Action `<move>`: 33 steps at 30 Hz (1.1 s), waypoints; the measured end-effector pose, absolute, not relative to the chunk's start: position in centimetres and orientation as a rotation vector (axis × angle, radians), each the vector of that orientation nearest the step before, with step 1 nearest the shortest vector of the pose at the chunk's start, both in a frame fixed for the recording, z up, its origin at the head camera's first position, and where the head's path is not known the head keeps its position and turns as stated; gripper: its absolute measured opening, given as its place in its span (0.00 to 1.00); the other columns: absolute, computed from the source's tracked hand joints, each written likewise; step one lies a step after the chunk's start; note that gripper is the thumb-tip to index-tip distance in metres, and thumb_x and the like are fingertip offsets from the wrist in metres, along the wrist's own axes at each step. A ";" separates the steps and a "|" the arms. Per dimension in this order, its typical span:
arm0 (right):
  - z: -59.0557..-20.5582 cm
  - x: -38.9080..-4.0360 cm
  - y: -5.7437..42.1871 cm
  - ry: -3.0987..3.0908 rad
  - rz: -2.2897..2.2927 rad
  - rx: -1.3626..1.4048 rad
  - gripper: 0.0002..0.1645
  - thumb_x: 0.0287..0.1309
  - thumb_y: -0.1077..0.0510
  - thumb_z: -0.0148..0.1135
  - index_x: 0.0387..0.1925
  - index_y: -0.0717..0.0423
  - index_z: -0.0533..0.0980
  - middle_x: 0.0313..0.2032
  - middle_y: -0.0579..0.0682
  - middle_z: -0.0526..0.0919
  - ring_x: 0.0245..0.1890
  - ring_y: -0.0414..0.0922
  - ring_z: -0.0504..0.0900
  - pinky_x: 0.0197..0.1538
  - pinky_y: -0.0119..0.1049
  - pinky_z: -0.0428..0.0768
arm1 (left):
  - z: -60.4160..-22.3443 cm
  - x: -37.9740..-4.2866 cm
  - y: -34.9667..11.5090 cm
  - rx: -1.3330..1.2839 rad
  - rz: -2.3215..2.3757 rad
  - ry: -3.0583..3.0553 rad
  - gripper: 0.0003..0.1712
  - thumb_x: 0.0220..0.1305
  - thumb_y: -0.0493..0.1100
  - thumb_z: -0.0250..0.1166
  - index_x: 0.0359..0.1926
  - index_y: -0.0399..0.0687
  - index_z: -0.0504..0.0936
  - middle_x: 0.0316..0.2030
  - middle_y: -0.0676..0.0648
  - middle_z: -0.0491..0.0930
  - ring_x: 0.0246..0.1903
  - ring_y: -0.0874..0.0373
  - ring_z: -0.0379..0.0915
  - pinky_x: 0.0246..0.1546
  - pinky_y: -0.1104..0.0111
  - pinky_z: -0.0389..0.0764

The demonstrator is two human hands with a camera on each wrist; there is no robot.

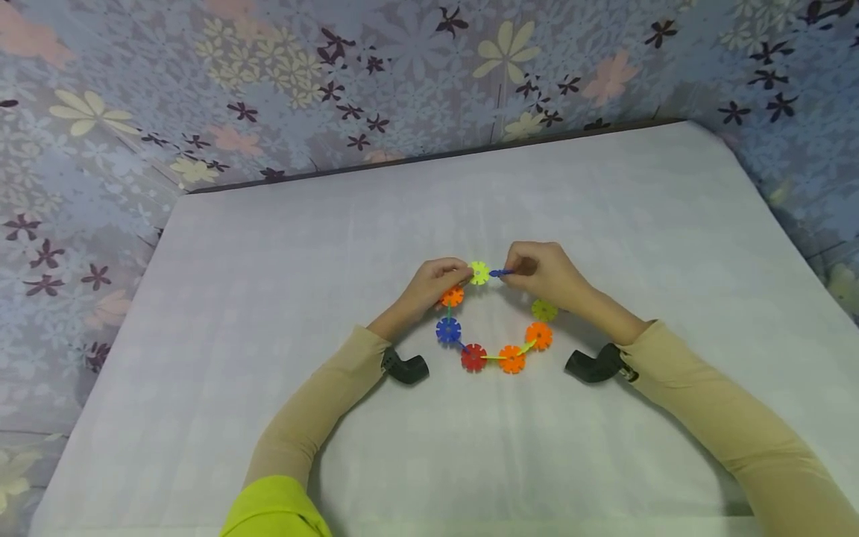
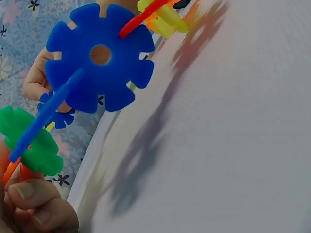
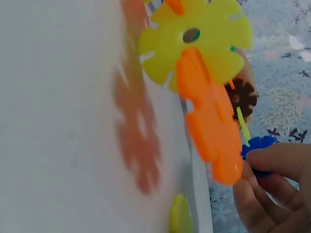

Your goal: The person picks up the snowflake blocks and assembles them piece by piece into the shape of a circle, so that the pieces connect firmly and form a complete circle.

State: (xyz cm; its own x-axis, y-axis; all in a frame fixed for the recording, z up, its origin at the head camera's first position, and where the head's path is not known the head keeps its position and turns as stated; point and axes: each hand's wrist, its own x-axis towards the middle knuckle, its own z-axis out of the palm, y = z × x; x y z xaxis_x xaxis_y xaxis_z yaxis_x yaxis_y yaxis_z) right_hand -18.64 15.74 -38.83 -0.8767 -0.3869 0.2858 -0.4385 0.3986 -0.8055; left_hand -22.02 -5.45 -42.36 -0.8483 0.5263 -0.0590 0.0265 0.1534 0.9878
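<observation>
A chain of notched plastic discs in several colours curves between my two hands above the white table. My left hand (image 1: 432, 285) grips the chain at its upper left, beside a yellow disc (image 1: 479, 273) and an orange disc (image 1: 452, 296). My right hand (image 1: 546, 274) pinches a blue disc (image 3: 262, 145) between thumb and fingers; its edge meets the yellow disc. Lower in the loop hang a blue disc (image 2: 119, 80), a red disc (image 1: 473, 357) and more orange discs (image 1: 512, 359). Another yellow disc (image 3: 218, 43) shows just below my right hand.
The white-covered table (image 1: 302, 253) stands against a flowered wall (image 1: 403, 82). A black wrist mount (image 1: 406, 369) sticks out from the left sleeve, and a matching black mount (image 1: 593, 365) from the right sleeve. Shadows of the chain fall on the cloth.
</observation>
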 end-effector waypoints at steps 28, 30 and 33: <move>-35.3 -19.1 19.5 -3.381 0.902 0.734 0.17 0.42 0.63 0.69 0.33 0.61 0.70 0.30 0.51 0.73 0.29 0.47 0.71 0.32 0.40 0.71 | -42.5 -21.8 -5.0 0.480 1.798 2.055 0.12 0.63 0.41 0.56 0.35 0.33 0.78 0.23 0.48 0.72 0.14 0.64 0.57 0.16 0.74 0.62; -35.1 -19.0 20.2 -3.530 0.727 0.666 0.19 0.40 0.61 0.70 0.31 0.60 0.68 0.27 0.50 0.71 0.28 0.47 0.68 0.30 0.39 0.67 | -42.5 -21.7 -5.0 0.448 1.809 2.059 0.12 0.63 0.41 0.56 0.37 0.33 0.78 0.23 0.48 0.73 0.13 0.64 0.58 0.16 0.75 0.63; -35.4 -19.0 20.4 -3.641 0.624 0.671 0.21 0.39 0.61 0.70 0.31 0.60 0.66 0.26 0.51 0.68 0.28 0.48 0.66 0.30 0.39 0.65 | -42.4 -21.7 -5.0 0.399 1.809 2.064 0.13 0.63 0.42 0.55 0.38 0.34 0.78 0.22 0.50 0.72 0.12 0.64 0.57 0.14 0.74 0.63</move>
